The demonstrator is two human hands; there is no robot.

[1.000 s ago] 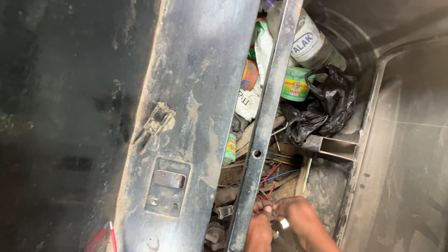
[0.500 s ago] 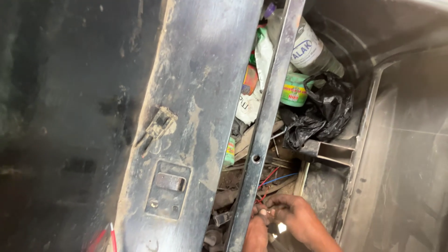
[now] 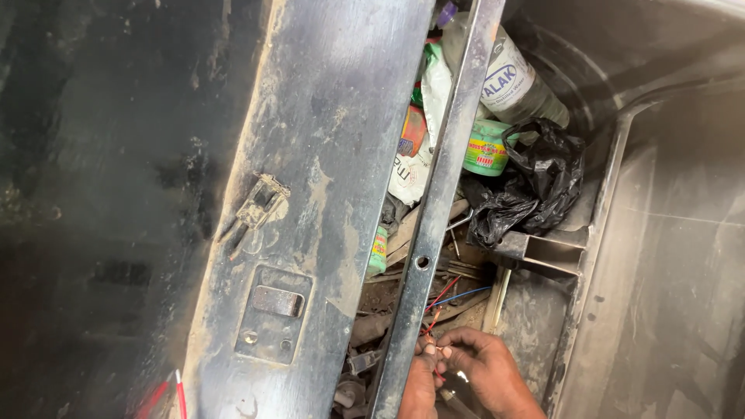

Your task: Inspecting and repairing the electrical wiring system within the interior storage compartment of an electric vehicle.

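Observation:
My left hand [image 3: 419,386] and my right hand [image 3: 490,369] meet at the bottom of the view, inside a cluttered compartment. Their fingertips pinch the end of a thin red wire [image 3: 432,322] just right of a narrow metal bar [image 3: 434,209]. The bar hides part of my left hand. A blue wire [image 3: 469,292] and more red strands run across the dirt just above my fingers.
A wide dusty metal panel [image 3: 310,178] with a latch [image 3: 260,206] fills the left. Further up lie a clear plastic bottle [image 3: 516,85], a green tub [image 3: 485,149], a black plastic bag [image 3: 539,182] and a small green tube [image 3: 378,250]. A grey compartment wall [image 3: 597,233] stands on the right.
My hands have moved a little up and closer together around the wire end. The rest of the clutter has not moved.

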